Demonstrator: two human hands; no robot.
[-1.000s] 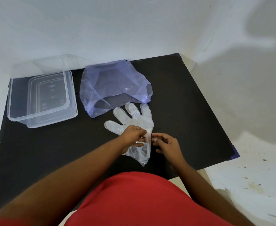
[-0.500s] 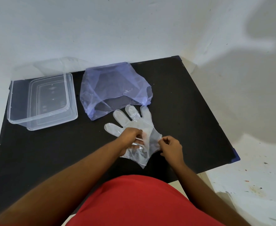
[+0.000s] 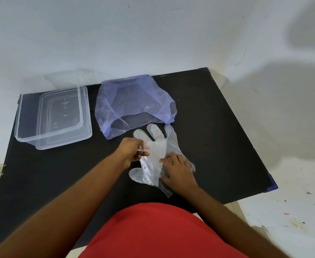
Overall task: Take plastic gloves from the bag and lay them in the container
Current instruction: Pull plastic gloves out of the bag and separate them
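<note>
Gloves [image 3: 157,146] of thin clear film lie at frame centre on the black desk [image 3: 218,127], just below the mouth of the blue bag [image 3: 134,101]. Left hand [image 3: 132,152] pinches the film's left edge. Right hand [image 3: 177,170] presses flat on the cuff area, fingers spread. Container [image 3: 85,116], clear and open, sits at upper left, well apart. Film is judged very light, limp, clingy and slippery; layers likely stick together. Recommended hold: pinch at the cuff edge, supporting the finger end during transfer.

A flat black rectangular counter [image 3: 218,127] sits against a plain white painted wall [image 3: 153,34]; right of it lies speckled pale floor [image 3: 292,211].
</note>
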